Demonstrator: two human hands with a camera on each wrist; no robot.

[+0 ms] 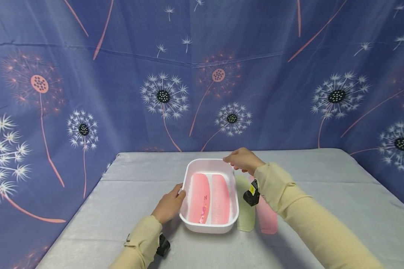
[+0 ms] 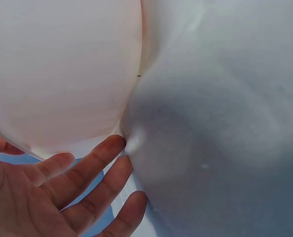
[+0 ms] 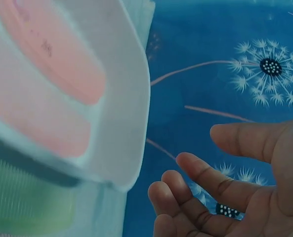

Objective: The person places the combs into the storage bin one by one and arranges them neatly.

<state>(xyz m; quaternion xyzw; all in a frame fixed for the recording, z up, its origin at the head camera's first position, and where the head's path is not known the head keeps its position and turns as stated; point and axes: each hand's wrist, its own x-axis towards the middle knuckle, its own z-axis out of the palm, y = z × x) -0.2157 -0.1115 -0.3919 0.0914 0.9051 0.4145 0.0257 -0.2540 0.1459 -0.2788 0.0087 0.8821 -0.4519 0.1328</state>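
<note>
Head view is giving me the left hand (image 1: pixel 168 205) first: the thumb is lying over the rim of a white tray (image 1: pixel 208 228) while the fingers (image 2: pixel 82 173) are resting along its outer wall, making a narrow grip on that side. The tray is occupying the middle of the counter (image 1: pixel 340 186), though I cannot tell whether its whole base is resting there. Judging from how things are lying, the filling looks about half done: two combs are sitting inside and two are lying outside, whether meant for the tray or not I cannot say. Inside, a pink comb with printed decoration (image 1: pixel 198 194) is lying on the left, its spine curving smoothly; beside it a plain pink comb (image 1: pixel 225 200) is showing fine ribbed teeth. The tray itself is looking like glossy plastic, deep-walled and round-cornered. At its far right corner the right hand (image 1: pixel 244 160) is hovering close, its fingers (image 3: pixel 213 180) loosely bent and standing wide of the thumb, holding nothing. Further right, a pale green comb (image 1: pixel 245 220) is lying just beside the tray, then another pink comb (image 1: pixel 268 220), partly hidden by the sleeve (image 1: pixel 299 205); soft, creased grey cloth is covering the counter beneath them.
</note>
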